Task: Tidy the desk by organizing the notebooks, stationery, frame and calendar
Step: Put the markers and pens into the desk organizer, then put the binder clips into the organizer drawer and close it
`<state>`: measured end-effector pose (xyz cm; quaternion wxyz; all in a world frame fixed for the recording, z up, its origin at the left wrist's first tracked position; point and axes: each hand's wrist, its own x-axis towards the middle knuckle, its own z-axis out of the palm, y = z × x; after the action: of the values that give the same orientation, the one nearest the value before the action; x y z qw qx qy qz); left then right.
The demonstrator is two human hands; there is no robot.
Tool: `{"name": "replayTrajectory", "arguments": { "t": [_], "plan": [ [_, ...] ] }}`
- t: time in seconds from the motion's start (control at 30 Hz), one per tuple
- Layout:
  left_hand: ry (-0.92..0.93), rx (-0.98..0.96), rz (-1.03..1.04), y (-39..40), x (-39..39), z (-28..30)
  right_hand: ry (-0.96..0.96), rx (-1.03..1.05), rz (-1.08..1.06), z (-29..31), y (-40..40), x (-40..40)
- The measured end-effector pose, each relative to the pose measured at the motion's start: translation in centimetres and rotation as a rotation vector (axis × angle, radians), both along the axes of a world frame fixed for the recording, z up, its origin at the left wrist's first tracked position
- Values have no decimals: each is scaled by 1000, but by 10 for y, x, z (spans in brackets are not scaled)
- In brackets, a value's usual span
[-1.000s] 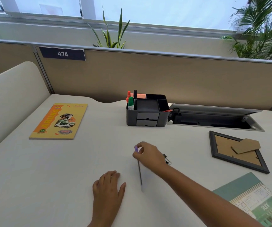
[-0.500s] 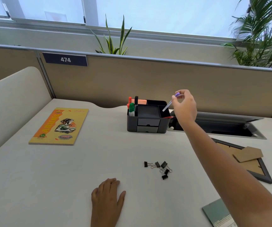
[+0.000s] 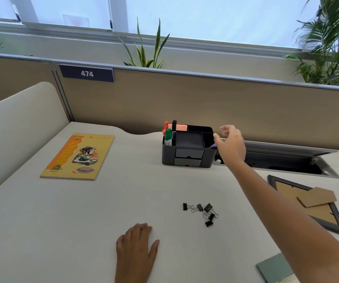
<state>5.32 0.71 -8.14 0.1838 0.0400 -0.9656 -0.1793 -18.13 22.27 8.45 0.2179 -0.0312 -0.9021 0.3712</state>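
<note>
A black desk organiser stands at the back of the white desk, with markers upright in its left slot. My right hand hovers just right of it, fingers spread and empty. A purple pen tip shows in the organiser's right compartment beside that hand. My left hand lies flat on the desk near the front edge. A yellow notebook lies at the left. Several black binder clips are scattered mid-desk. A dark frame lies face down at the right, under my forearm's far side. A green calendar corner shows bottom right.
An open cable tray is sunk into the desk behind my right hand. A beige partition with a "474" sign walls off the back; a cream side panel closes the left. Plants stand beyond the partition.
My right hand lifted the purple pen off the desk, carried it to the organiser and let it go into the right compartment. The left hand stayed put.
</note>
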Motion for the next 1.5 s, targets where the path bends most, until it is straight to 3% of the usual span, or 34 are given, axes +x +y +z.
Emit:
{"name": "replayTrajectory", "arguments": {
  "t": [0.13, 0.27, 0.3, 0.37, 0.5, 0.83, 1.03, 1.5],
  "plan": [
    [6, -10, 6, 1, 1, 0, -28, 35, 184, -19, -25, 23],
    [14, -23, 4, 3, 1, 1, -538, -477, 331, -31, -54, 45],
    [16, -24, 7, 3, 2, 1, -588, -515, 347, -34, -60, 44],
    [17, -27, 7, 2, 2, 1, -612, -610, 327, -36, -70, 39],
    [9, -13, 4, 3, 2, 0, -748, -1037, 134, -43, -80, 28],
    [21, -1, -1, 3, -4, -2, -715, -1459, -14, -59, -91, 7],
    [3, -5, -2, 1, -1, -4, -695, -1633, 0, -69, -95, 5],
    [25, -4, -5, 0, -3, -2, -730, -1627, -12, -77, -92, 24]
  ]
}}
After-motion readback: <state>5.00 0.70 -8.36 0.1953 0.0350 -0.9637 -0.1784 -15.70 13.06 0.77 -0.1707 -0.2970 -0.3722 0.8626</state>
